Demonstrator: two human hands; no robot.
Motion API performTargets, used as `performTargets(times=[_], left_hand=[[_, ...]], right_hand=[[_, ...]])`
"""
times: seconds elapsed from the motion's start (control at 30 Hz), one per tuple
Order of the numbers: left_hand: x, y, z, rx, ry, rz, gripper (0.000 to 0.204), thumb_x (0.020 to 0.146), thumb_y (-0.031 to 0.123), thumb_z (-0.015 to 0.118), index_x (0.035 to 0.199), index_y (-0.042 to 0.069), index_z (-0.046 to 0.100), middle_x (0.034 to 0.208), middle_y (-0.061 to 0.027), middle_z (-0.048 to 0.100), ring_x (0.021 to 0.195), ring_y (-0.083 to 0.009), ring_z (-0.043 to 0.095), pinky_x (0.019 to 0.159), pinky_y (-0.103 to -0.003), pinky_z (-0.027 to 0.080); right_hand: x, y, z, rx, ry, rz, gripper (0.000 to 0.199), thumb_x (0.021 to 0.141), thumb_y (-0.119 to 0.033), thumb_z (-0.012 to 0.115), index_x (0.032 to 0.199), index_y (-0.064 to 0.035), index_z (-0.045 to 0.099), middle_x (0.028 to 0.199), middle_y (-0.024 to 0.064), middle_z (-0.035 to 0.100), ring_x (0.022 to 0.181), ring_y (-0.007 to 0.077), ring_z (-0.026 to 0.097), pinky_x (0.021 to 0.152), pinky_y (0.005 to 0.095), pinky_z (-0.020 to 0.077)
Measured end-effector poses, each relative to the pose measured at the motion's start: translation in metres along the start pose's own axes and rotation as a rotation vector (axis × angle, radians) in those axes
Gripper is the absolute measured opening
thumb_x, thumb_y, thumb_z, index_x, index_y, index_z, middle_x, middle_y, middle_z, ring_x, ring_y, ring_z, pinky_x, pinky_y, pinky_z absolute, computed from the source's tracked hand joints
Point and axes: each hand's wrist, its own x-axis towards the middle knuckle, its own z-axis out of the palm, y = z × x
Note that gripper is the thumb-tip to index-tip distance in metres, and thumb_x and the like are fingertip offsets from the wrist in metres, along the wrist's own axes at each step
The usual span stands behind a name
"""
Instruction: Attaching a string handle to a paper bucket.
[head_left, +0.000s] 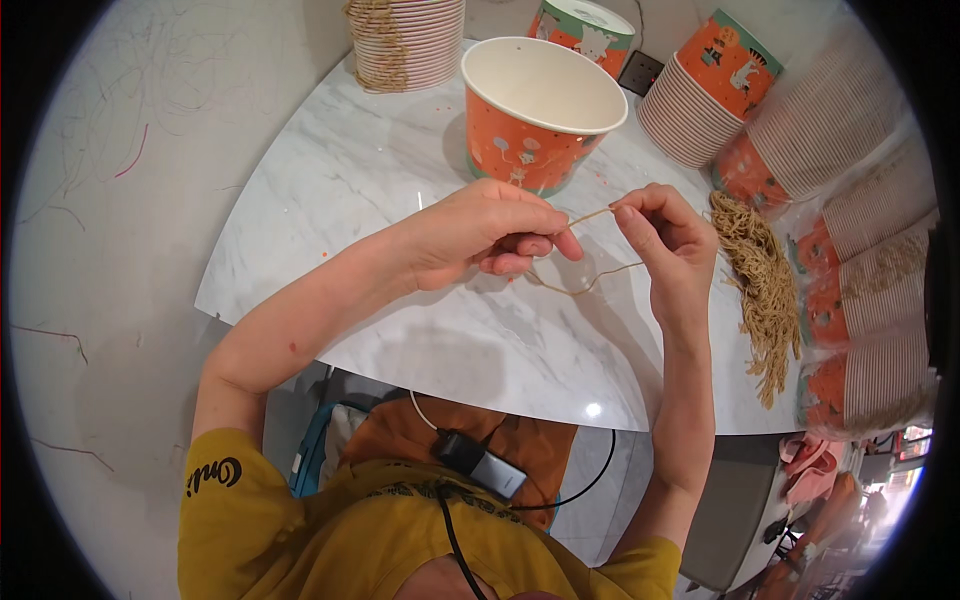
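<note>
Cord (574, 293) partly hidden by left hand (497, 235), bowl stack (432, 45) cropped above

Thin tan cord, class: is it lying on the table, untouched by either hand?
No: the cord runs between the left hand and the right hand, which pinches it.

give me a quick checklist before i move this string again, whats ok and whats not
1. Right hand grip: ok, string pinched between thumb and index fingertip.
2. Left hand grip: ok, string runs into the curled fingers.
3. String taut throughout: not ok, the upper stretch is straight but the lower one sags in a curve.
4. Knot in string: cannot tell, the fingers hide part of it.
5. Orange bucket upright: ok, standing beyond the hands.
6. Spare strands nearby: ok, bundled beside the right hand.
</note>
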Motion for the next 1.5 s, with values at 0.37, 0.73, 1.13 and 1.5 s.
performTargets(times=[0.37, 0.73, 1.13, 1.5], left_hand=[[0.002, -0.003, -0.004, -0.041, 0.008, 0.023, 0.027, 0.098, 0.021, 0.058, 0.093, -0.002, 0.071, 0.07, 0.0044, 0.047, 0.056, -0.0052, 0.04, 0.053, -0.021, 0.034], [0.003, -0.016, -0.003, 0.714, 0.241, 0.53, 0.019, 0.09, 0.013, 0.059, 0.085, -0.003, 0.067, 0.077, -0.012, 0.066, 0.065, -0.02, 0.065, 0.058, -0.033, 0.049], [-0.003, -0.004, 0.001, 0.635, 0.26, 0.361, 0.016, 0.093, 0.01, 0.06, 0.085, -0.004, 0.064, 0.075, -0.0008, 0.061, 0.071, -0.0065, 0.051, 0.062, -0.026, 0.042], [-0.001, -0.006, -0.003, 0.629, 0.198, 0.328, 0.017, 0.094, 0.01, 0.058, 0.086, -0.003, 0.065, 0.082, -0.001, 0.066, 0.076, -0.0055, 0.055, 0.069, -0.024, 0.045]], right_hand=[[0.001, 0.001, 0.001, 0.003, 0.005, -0.006, 0.007, 0.093, -0.007, 0.069, 0.094, -0.0001, 0.067, 0.086, -0.0043, 0.063, 0.075, 0.0013, 0.051, 0.067, 0.018, 0.0389], [-0.007, 0.015, 0.025, -0.006, -0.178, -0.002, 0.025, 0.094, -0.007, 0.061, 0.117, 0.0027, 0.059, 0.104, 0.0079, 0.067, 0.095, 0.0152, 0.065, 0.089, 0.0301, 0.0503], [-0.01, 0.01, 0.029, 0.031, -0.155, 0.193, 0.019, 0.093, -0.005, 0.065, 0.111, 0.0008, 0.063, 0.088, 0.0017, 0.068, 0.074, 0.0031, 0.056, 0.069, 0.0182, 0.046], [-0.016, 0.012, 0.034, -0.027, -0.092, 0.012, 0.009, 0.094, 0.0, 0.063, 0.102, 0.0039, 0.066, 0.089, 0.0061, 0.072, 0.087, 0.0089, 0.068, 0.072, 0.0208, 0.0514]])
